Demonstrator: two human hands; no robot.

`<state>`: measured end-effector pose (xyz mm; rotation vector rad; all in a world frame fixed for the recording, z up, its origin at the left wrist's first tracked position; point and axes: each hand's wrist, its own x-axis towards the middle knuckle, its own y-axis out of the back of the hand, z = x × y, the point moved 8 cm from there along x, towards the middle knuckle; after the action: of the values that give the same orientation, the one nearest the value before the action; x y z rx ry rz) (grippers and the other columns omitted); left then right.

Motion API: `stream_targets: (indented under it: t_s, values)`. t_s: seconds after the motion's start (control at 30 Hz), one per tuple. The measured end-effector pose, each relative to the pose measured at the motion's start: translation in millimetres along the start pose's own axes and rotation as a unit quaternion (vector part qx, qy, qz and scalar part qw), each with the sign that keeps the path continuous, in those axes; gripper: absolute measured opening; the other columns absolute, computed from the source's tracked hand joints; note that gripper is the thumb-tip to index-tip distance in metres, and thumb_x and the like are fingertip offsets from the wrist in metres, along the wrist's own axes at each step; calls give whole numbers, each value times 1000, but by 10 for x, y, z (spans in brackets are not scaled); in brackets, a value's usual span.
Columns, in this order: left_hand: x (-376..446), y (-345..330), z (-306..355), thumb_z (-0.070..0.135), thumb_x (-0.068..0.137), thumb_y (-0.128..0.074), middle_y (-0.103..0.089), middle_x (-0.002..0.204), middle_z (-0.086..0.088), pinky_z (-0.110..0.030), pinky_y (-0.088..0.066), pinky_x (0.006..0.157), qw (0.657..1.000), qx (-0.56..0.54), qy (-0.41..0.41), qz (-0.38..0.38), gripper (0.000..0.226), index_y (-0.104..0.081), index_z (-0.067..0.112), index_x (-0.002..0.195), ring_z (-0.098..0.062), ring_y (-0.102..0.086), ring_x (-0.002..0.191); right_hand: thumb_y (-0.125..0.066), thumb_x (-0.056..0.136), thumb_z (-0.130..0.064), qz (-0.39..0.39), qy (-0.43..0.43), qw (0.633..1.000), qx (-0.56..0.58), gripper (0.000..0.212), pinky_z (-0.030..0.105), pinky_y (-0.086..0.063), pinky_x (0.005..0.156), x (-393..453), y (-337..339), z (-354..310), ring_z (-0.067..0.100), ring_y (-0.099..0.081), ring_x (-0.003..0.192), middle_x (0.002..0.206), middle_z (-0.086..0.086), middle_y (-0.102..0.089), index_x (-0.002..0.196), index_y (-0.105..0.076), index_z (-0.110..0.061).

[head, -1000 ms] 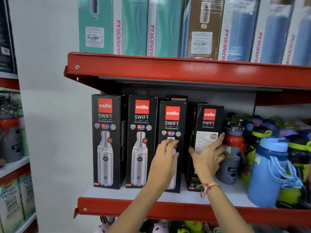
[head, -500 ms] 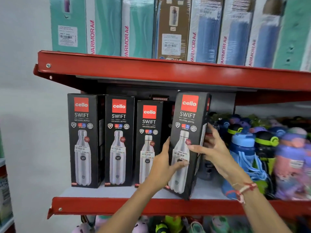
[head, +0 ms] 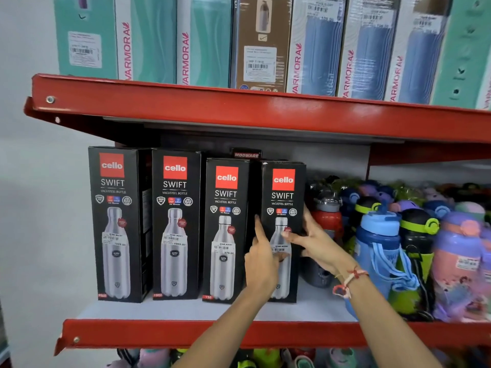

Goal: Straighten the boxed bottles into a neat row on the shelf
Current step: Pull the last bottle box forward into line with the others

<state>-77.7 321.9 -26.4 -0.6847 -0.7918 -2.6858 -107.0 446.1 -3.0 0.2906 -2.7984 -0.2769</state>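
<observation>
Several black cello SWIFT bottle boxes stand upright in a row on the white shelf [head: 170,310]. From the left come the first box [head: 114,221], the second box [head: 174,224], the third box [head: 225,229] and the fourth box [head: 283,192]. My left hand [head: 261,261] grips the fourth box on its left edge and front. My right hand [head: 316,244] holds its right side, thumb across the front. The fourth box stands on the shelf, face forward, with a narrow gap to the third. A darker box labelled MODWARE [head: 246,154] peeks out behind.
Loose plastic bottles crowd the shelf to the right: a red-and-grey one [head: 328,216] just beside the fourth box and a blue one [head: 377,243] further out. The red upper shelf [head: 239,107] carries tall teal and blue boxes. A red lip [head: 186,333] fronts the shelf.
The fourth box, tilted and lifted forward half a second ago, now stands upright on the shelf beside the third box. Both hands stayed on it.
</observation>
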Motion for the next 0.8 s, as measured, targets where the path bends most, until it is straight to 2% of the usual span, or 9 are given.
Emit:
stream_targets:
  t_s: [0.2, 0.27, 0.33, 0.43, 0.5, 0.57, 0.6, 0.7, 0.8]
  values:
    - [35, -85, -40, 16, 85, -66, -56, 133, -15, -45, -51, 82, 999, 43, -8, 7, 98, 6, 23, 151, -36, -65, 102, -66, 88, -17, 14, 5, 1000, 2, 90, 40, -43, 94, 39, 61, 162, 5, -41, 130, 122, -42, -47, 145, -9, -56]
    - [31, -99, -50, 13, 88, -62, -53, 136, -15, -45, -50, 80, 998, 64, -1, 5, 95, 9, 23, 151, -36, -65, 100, -66, 88, -18, 36, 14, 999, -33, 89, 37, -44, 96, 5, 58, 132, 8, -41, 132, 126, -36, -47, 147, -9, -52]
    - [16, -75, -54, 6, 91, -54, -47, 140, -16, -45, -52, 79, 996, 92, 1, 0, 90, 11, 23, 151, -37, -64, 99, -68, 86, -15, 86, 42, 990, -101, 88, 42, -41, 104, -49, 57, 24, 13, -43, 131, 135, -19, -50, 150, -13, -40]
    - [-67, 61, -23, 7, 95, -48, -41, 146, -15, -42, -52, 79, 993, 111, -27, -6, 76, 2, 19, 152, -36, -63, 101, -72, 81, -12, 252, 77, 937, -229, 84, 45, -40, 106, -246, 67, -212, 25, -48, 127, 141, 9, -47, 150, -24, -23]
    - [-155, 273, -1, 17, 99, -42, -51, 140, -13, -41, -51, 80, 991, 111, -77, 7, 62, -10, 16, 152, -33, -64, 101, -70, 79, -8, 374, 120, 873, -289, 75, 42, -40, 99, -480, -48, -425, 32, -46, 119, 132, 16, -44, 145, -34, -17]
    - [-251, 590, -54, 23, 101, -37, -65, 125, -10, -43, -50, 80, 987, 100, -119, 40, 50, -25, 16, 149, -32, -65, 96, -67, 78, -6, 418, 197, 822, -332, 59, 38, -38, 91, -655, -342, -663, 30, -45, 108, 119, 15, -47, 134, -48, -14]
    - [-302, 791, -118, 24, 101, -37, -68, 119, -8, -42, -50, 78, 985, 85, -133, 63, 45, -34, 17, 145, -31, -67, 93, -65, 79, -7, 398, 224, 825, -332, 50, 37, -40, 89, -666, -523, -739, 28, -46, 104, 115, 12, -48, 128, -54, -15]
    - [-432, 1457, -441, 21, 100, -41, -70, 111, -1, -33, -51, 74, 978, 36, -155, 134, 32, -52, 17, 130, -21, -67, 90, -60, 88, -11, 261, 241, 894, -272, 29, 31, -50, 85, -539, -1169, -783, 14, -56, 96, 107, 1, -52, 116, -62, -17]
    - [-468, 2045, -887, 13, 98, -43, -59, 113, 2, -29, -44, 92, 969, 28, -142, 198, 26, -55, 15, 122, -15, -56, 106, -57, 92, -11, 146, 230, 940, -203, 23, 17, -51, 82, -432, -1896, -692, 3, -63, 90, 99, -7, -63, 114, -64, -15]
